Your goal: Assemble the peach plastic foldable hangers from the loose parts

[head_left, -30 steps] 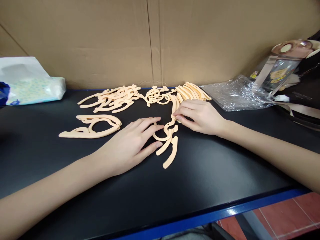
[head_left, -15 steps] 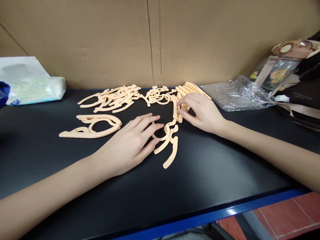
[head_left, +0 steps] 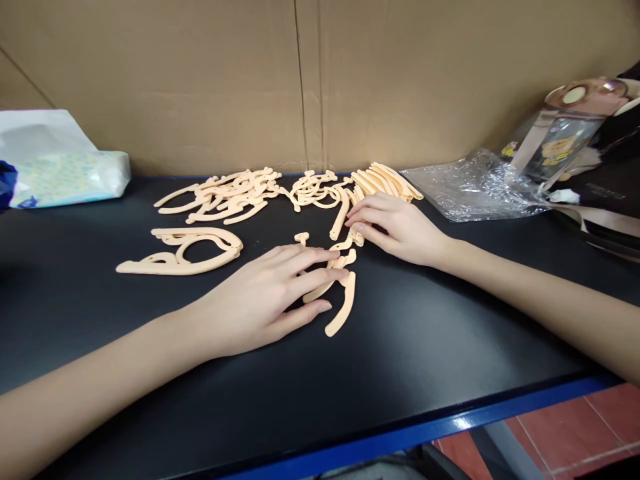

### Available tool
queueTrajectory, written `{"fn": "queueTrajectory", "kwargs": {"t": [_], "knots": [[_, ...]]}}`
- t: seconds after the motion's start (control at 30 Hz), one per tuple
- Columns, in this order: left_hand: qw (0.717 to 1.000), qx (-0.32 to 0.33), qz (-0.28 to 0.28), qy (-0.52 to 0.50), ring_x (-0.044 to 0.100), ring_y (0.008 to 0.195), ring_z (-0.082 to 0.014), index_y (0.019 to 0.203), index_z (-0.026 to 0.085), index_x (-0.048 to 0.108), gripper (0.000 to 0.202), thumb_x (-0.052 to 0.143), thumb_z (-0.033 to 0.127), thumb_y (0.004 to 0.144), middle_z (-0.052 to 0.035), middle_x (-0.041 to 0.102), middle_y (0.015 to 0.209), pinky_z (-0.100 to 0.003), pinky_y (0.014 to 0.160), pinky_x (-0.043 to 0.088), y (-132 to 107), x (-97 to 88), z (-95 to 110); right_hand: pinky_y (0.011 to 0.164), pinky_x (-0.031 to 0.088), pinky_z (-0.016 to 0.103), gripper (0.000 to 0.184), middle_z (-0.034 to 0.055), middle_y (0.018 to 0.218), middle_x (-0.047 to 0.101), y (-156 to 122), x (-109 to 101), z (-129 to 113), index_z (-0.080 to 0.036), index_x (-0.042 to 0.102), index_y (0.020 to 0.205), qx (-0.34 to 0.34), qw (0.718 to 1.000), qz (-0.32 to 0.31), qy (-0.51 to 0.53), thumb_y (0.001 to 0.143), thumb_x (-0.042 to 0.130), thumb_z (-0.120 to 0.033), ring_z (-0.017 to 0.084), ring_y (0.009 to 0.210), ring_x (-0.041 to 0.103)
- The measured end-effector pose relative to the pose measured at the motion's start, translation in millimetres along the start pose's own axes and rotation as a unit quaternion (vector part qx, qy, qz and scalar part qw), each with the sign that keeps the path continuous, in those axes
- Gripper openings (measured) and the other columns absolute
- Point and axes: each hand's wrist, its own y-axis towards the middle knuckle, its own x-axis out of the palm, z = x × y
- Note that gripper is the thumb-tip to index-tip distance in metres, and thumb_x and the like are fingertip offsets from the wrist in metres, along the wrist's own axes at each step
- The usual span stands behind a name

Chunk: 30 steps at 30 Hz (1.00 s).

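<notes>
On the bottle (head_left: 575, 133) we see a bear-like print (head_left: 559, 150), and on the dark bag (head_left: 615, 170) faint marks (head_left: 603, 193) too small for us to read. The left hand (head_left: 277, 297), its fingers relaxed and parted, lies across the loose peach pieces (head_left: 343, 310), with the folded hanger (head_left: 190, 269) to its left. The right hand (head_left: 395, 230), fingers bent, meets the row of curved arms (head_left: 385, 180); whether it grips one, we cannot tell.

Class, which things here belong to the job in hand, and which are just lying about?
Seemingly in the job:
- curved pieces at the left hand
- row of strips by the right hand
- heaped pieces
- folded piece

Just lying about:
- tissue pack
- plastic wrap
- bottle
</notes>
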Motion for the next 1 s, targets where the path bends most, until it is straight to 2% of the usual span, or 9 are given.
{"fn": "queueTrajectory", "kwargs": {"t": [0.13,0.23,0.4,0.57,0.7,0.83,0.93,1.0], "knots": [[1.0,0.001,0.011,-0.007,0.05,0.127,-0.0225,0.134,0.023,0.053,0.04,0.043,0.038,0.098,-0.007,0.052,0.143,-0.04,0.109,0.039,0.0,0.0,-0.4,0.078,0.05,0.032,0.025,0.007,0.097,0.07,-1.1,-3.4,-6.0,-0.017,0.068,0.094,-0.052,0.999,0.001,-0.009,0.097,0.046,-0.03,0.018,0.088,0.064],[0.999,0.014,0.019,-0.023,0.045,0.133,-0.0241,0.139,0.024,0.048,0.049,0.047,0.046,0.095,-0.0082,0.048,0.147,-0.042,0.113,0.036,-2.3,0.4,-0.8,0.073,0.05,0.03,0.03,0.0077,0.094,0.071,-0.9,-6.2,-12.5,-0.015,0.068,0.094,-0.112,0.99,-0.006,-0.082,0.097,0.047,-0.035,0.018,0.084,0.065],[0.997,0.044,0.014,-0.063,0.035,0.141,-0.0282,0.143,0.028,0.043,0.066,0.056,0.057,0.086,-0.0074,0.039,0.154,-0.047,0.115,0.033,-4.3,1.4,0.7,0.07,0.049,0.031,0.029,0.0077,0.092,0.071,1.7,-8.4,-20.5,-0.014,0.068,0.095,-0.175,0.967,-0.032,-0.181,0.099,0.043,-0.026,0.018,0.082,0.063],[0.999,0.032,-0.004,-0.037,0.037,0.14,-0.0259,0.14,0.029,0.049,0.051,0.051,0.048,0.092,-0.0051,0.038,0.154,-0.046,0.113,0.036,-2.6,1.2,3.5,0.068,0.049,0.031,0.027,0.0067,0.09,0.071,3.0,-8.4,-24.0,-0.013,0.068,0.095,-0.191,0.96,-0.033,-0.201,0.098,0.044,-0.022,0.019,0.08,0.063],[0.999,0.033,-0.007,-0.034,0.043,0.136,-0.0241,0.138,0.027,0.051,0.047,0.05,0.045,0.094,-0.0062,0.047,0.148,-0.043,0.112,0.039,-1.3,-0.6,4.8,0.07,0.049,0.031,0.03,0.0076,0.093,0.072,0.8,-7.0,-23.8,-0.014,0.068,0.096,-0.153,0.974,-0.031,-0.162,0.099,0.04,-0.025,0.019,0.083,0.065],[0.999,0.035,-0.006,-0.038,0.046,0.133,-0.0246,0.136,0.026,0.054,0.046,0.051,0.044,0.093,-0.0066,0.052,0.144,-0.043,0.11,0.041,-0.9,-1.9,4.5,0.069,0.049,0.027,0.026,0.0068,0.1,0.07,-2.5,-4.5,-21.2,-0.017,0.067,0.098,-0.056,0.998,0.015,-0.032,0.098,0.042,-0.024,0.016,0.087,0.066],[0.998,0.044,0.0,-0.035,0.048,0.131,-0.024,0.134,0.026,0.055,0.046,0.052,0.045,0.093,-0.0064,0.054,0.141,-0.041,0.109,0.042,-0.4,-2.2,3.6,0.068,0.05,0.026,0.02,0.0047,0.088,0.069,-2.5,-4.3,-19.9,-0.017,0.066,0.092,0.001,0.995,0.074,0.067,0.096,0.047,-0.023,0.014,0.078,0.064],[0.998,0.056,0.009,-0.029,0.05,0.129,-0.0237,0.132,0.024,0.056,0.045,0.053,0.045,0.092,-0.0071,0.056,0.139,-0.041,0.11,0.041,0.1,-2.5,2.9,0.067,0.051,0.025,0.018,0.0037,0.082,0.067,-1.5,-5.2,-20.1,-0.017,0.066,0.087,0.043,0.987,0.092,0.123,0.094,0.05,-0.023,0.013,0.073,0.062]]}}
